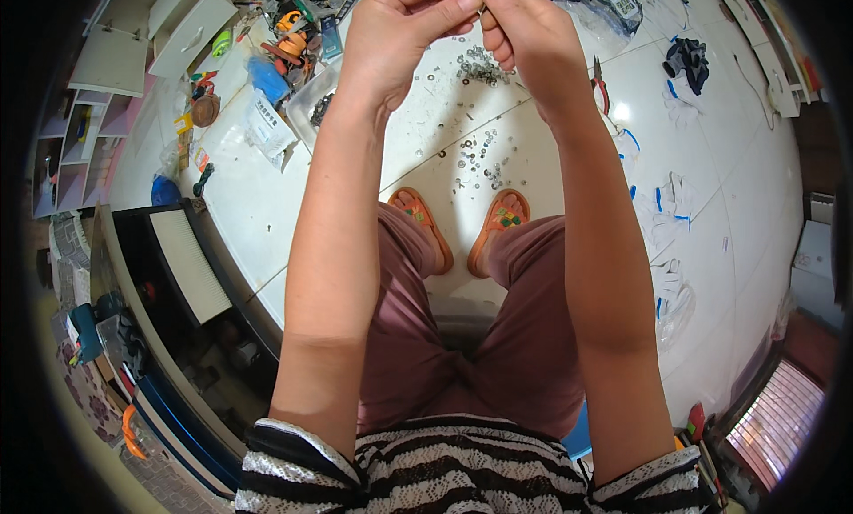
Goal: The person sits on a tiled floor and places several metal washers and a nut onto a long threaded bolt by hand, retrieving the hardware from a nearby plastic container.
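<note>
Both hands are raised at the top edge of the view, their fingertips meeting. My left hand (406,31) pinches with thumb and forefinger against my right hand (530,37), whose fingers are curled in. A tiny metal part (481,11) shows between the fingertips; its exact kind is mostly hidden. On the tiled floor below lies a pile of metal nuts and washers (481,67), partly covered by my right hand. Nearer my feet is a looser scatter of nuts and washers (472,155). A translucent plastic bin (301,107) with dark small hardware stands beyond my left forearm.
Red-handled pliers (600,94) lie right of my right forearm. White gloves with blue trim (673,201) and a dark glove (686,64) are spread along the right. Tools and orange tape-like rolls (291,37) crowd the upper left. A black-framed cabinet (200,267) stands at left.
</note>
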The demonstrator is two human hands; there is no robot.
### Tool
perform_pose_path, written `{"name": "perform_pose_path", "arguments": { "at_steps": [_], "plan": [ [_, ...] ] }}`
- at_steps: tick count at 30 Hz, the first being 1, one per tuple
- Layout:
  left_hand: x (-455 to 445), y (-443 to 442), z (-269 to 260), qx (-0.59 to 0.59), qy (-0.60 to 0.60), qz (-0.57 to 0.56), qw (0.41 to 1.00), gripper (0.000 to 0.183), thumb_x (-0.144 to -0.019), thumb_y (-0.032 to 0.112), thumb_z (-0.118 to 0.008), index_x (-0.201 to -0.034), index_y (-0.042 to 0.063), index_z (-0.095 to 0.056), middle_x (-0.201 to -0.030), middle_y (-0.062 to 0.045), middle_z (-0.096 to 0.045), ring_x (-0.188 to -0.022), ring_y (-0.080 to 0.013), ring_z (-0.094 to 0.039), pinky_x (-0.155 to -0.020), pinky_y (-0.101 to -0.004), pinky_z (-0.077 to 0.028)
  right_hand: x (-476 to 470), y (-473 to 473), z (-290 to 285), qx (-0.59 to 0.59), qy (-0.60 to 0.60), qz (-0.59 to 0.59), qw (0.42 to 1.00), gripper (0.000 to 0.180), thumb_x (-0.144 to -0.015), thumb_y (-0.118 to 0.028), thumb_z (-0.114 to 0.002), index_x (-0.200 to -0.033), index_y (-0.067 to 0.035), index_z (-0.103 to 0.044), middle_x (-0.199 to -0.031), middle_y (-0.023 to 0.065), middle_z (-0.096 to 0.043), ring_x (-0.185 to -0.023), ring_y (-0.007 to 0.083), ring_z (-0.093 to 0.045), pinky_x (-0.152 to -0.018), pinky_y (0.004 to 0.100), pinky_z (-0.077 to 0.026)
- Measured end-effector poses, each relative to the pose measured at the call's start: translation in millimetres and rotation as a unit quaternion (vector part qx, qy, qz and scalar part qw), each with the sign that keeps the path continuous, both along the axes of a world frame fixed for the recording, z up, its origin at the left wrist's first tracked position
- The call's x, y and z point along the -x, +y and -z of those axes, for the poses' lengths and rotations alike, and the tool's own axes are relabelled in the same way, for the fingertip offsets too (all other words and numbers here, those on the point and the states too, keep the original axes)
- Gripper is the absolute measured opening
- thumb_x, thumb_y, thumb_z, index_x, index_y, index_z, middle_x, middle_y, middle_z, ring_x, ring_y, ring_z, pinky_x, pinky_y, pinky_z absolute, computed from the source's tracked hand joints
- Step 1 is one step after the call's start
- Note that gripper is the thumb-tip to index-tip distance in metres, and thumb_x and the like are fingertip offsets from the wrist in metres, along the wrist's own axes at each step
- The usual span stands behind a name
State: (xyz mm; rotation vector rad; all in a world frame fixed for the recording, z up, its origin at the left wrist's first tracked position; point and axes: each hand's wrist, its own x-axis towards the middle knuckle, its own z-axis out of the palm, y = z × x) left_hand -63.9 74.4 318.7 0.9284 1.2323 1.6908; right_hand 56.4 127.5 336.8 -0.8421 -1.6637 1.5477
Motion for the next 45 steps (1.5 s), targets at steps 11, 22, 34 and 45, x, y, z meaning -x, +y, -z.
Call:
{"name": "perform_pose_path", "arguments": {
  "at_steps": [11,22,34,45],
  "plan": [
    [-5.7,2.0,-3.3,0.0,0.008,0.007,1.0,0.014,-0.074,0.003,-0.059,-0.088,-0.003,-0.06,-0.079,-0.007,-0.06,-0.069,-0.0107,-0.055,-0.064,-0.0209,-0.045,-2.4,7.6,10.5,-0.006,0.037,-0.018,0.999,0.04,-0.085,-0.029,-0.044,-0.054,-0.004,-0.049,-0.046,-0.0002,-0.043,-0.04,0.0066,-0.037,-0.039,0.0197,-0.03],
    [-2.1,0.2,-1.3,0.007,0.03,0.006,1.0,0.012,-0.074,0.002,-0.059,-0.085,-0.002,-0.059,-0.077,-0.007,-0.06,-0.068,-0.0108,-0.055,-0.064,-0.0208,-0.045,-5.4,1.6,-2.4,-0.029,-0.037,0.005,0.999,0.038,-0.084,-0.028,-0.045,-0.058,0.0,-0.052,-0.048,0.0029,-0.047,-0.043,0.0083,-0.042,-0.041,0.0217,-0.032],
    [-0.7,-1.6,1.5,0.005,0.044,0.01,0.999,0.016,-0.073,0.005,-0.061,-0.088,-0.002,-0.059,-0.078,-0.007,-0.06,-0.07,-0.0118,-0.056,-0.067,-0.0227,-0.046,-11.0,9.0,4.8,0.054,0.025,-0.038,0.997,0.036,-0.084,-0.028,-0.046,-0.059,-0.003,-0.052,-0.049,0.0018,-0.046,-0.041,0.0072,-0.039,-0.039,0.0188,-0.031],
    [-6.0,-5.0,0.8,0.012,0.095,0.005,0.995,0.018,-0.072,0.008,-0.064,-0.087,-0.001,-0.06,-0.076,-0.005,-0.06,-0.067,-0.011,-0.055,-0.065,-0.0229,-0.045,-16.2,11.3,11.0,0.073,0.021,-0.086,0.993,0.04,-0.085,-0.031,-0.043,-0.057,-0.003,-0.05,-0.048,0.0022,-0.045,-0.039,0.0084,-0.037,-0.037,0.0198,-0.029]
  ]
}}
